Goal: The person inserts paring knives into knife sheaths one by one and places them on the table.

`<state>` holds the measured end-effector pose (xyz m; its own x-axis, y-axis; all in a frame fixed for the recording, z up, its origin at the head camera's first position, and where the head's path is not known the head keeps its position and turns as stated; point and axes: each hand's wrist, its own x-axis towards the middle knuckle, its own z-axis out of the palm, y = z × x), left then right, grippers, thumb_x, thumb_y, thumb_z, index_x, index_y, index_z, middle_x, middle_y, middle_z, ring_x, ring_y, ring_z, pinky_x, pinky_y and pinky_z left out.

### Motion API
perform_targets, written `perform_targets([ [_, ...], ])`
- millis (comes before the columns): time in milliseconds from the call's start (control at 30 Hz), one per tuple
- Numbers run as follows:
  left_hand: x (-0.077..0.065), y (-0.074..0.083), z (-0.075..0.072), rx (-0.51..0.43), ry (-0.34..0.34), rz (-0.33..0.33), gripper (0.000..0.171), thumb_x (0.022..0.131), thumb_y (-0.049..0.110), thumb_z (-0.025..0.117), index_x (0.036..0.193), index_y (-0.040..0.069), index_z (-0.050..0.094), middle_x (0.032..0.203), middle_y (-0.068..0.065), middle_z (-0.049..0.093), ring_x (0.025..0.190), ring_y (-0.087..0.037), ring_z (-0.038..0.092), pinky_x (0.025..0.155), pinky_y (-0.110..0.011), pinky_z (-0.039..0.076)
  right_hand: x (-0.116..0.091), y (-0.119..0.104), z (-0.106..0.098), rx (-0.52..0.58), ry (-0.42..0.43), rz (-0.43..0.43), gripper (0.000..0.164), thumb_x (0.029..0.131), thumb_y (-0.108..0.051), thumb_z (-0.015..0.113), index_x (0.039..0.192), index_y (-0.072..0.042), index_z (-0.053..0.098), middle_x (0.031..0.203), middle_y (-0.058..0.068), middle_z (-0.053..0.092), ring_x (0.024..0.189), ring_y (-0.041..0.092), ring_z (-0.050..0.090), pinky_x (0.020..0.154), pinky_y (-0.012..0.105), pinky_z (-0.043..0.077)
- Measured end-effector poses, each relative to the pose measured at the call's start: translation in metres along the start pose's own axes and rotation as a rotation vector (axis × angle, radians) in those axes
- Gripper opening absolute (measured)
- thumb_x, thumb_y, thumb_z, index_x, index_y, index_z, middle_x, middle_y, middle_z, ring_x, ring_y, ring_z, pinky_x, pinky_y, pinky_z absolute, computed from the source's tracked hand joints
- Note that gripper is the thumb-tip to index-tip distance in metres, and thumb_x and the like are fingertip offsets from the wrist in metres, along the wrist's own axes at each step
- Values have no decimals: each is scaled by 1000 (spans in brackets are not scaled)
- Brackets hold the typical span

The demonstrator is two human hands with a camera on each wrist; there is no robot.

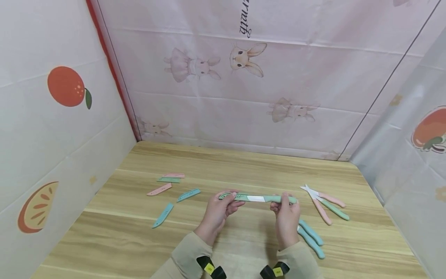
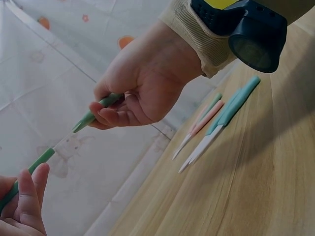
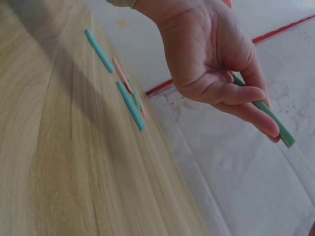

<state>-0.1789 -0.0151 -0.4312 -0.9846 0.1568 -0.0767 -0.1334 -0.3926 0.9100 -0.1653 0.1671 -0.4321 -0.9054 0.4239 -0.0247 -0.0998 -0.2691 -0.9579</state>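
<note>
In the head view, a green-handled knife (image 1: 273, 198) is held level above the table, its white blade (image 1: 256, 198) partly inside a green blade sheath (image 1: 241, 197). My left hand (image 1: 216, 211) pinches the sheath between thumb and fingers; the left wrist view shows its fingers at the lower left. Around the knife handle (image 2: 87, 119), my right hand (image 1: 287, 221) has its fingers curled. A stretch of bare blade lies between sheath mouth and handle. From the right wrist view, the sheath (image 3: 275, 120) sticks out past the left fingers, and its other end is hidden in that hand.
On the left of the wooden table (image 1: 115, 217) lie blue sheaths (image 1: 162, 215), pink sheaths (image 1: 159, 189) and a green sheath (image 1: 168, 180). Pink-handled knives (image 1: 322, 212) and a green-handled one (image 1: 335, 209) overlap at right; blue-handled knives (image 1: 311, 239) lie beside my right hand. Printed cloth walls surround the table.
</note>
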Motion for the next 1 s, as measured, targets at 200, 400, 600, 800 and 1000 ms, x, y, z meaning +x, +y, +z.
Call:
perform_targets([
  [200, 1, -2, -1, -7, 5, -1, 26, 95, 10, 53, 112, -9, 55, 83, -6, 71, 75, -12, 68, 55, -9, 54, 1, 2, 4, 39, 14, -5, 17, 103, -21, 34, 101, -5, 37, 81, 2, 59, 59, 5, 54, 55, 12, 52],
  [400, 1, -3, -2, -5, 6, 5, 27, 95, 11, 53, 113, -9, 55, 82, -5, 71, 75, -12, 68, 55, -9, 54, -1, 4, 6, 38, 22, -15, 15, 103, -17, 33, 96, -4, 38, 79, 2, 60, 58, 5, 54, 54, 12, 52],
  [600, 1, -3, -1, 1, 9, -1, 27, 95, 10, 52, 115, -9, 54, 84, -6, 71, 75, -12, 68, 55, -9, 54, -2, 4, 8, 49, 29, -4, 16, 103, -16, 33, 97, -1, 37, 74, -1, 60, 56, 4, 54, 53, 12, 52],
  [800, 0, -4, -1, 2, 11, -1, 26, 95, 9, 52, 114, -8, 55, 84, -6, 71, 75, -12, 68, 55, -9, 54, -3, 6, 9, 53, 26, 3, 17, 103, -18, 34, 98, -3, 37, 75, -2, 60, 56, 4, 54, 53, 12, 52],
  [1000, 0, -4, -1, 8, 12, 7, 24, 95, 9, 52, 113, -6, 58, 84, -7, 71, 75, -12, 68, 54, -9, 54, -2, 9, 10, 75, 32, -8, 20, 102, -17, 35, 98, 2, 38, 72, -2, 61, 54, 4, 54, 52, 12, 51],
])
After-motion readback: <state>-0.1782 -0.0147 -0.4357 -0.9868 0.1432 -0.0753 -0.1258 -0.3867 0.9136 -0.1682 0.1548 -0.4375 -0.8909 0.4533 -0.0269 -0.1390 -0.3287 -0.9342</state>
